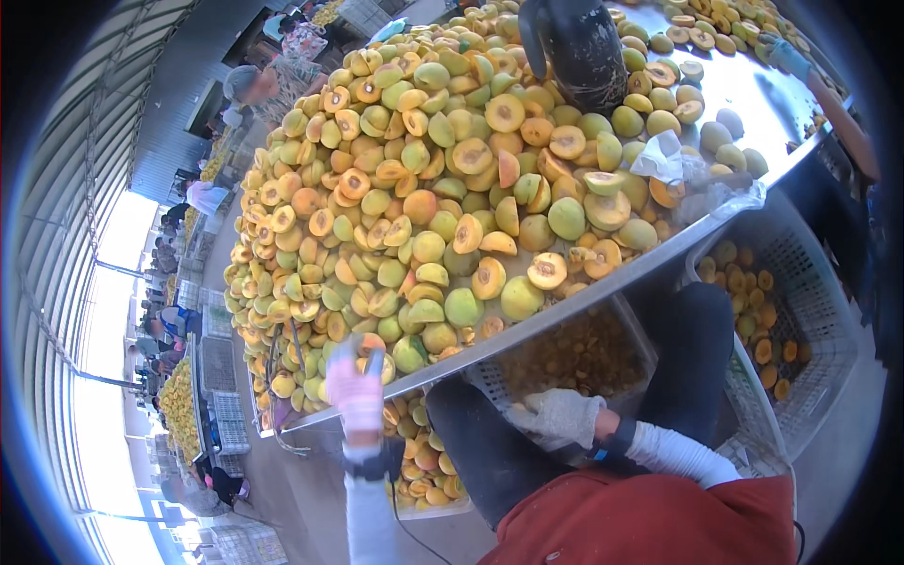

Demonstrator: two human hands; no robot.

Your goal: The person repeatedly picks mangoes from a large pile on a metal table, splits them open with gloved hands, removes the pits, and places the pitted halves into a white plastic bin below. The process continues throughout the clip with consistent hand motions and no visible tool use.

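Observation:
My left hand (355, 388), in a pinkish-white glove and blurred by motion, is over the near edge of a metal-topped table (466, 354). Its fingers are at the rim of a large heap of halved yellow peaches (431, 246); whether they grip a piece is unclear. Several halves still carry stones, such as a peach half (547, 270) near the edge. My right hand (565, 415), in a light grey knit glove, is low between my knees, its fingers curled and partly hidden. Beneath the table edge, beside that hand, a plastic crate (487, 378) contains brownish peach stones or scraps (575, 353).
Peach halves partly fill a crate (812, 282) at right and another crate (441, 510) by my left knee. A dark jug (583, 56) stands amid the heap. A co-worker's gloved hand (787, 58) reaches across the table's far right. Other people work at left.

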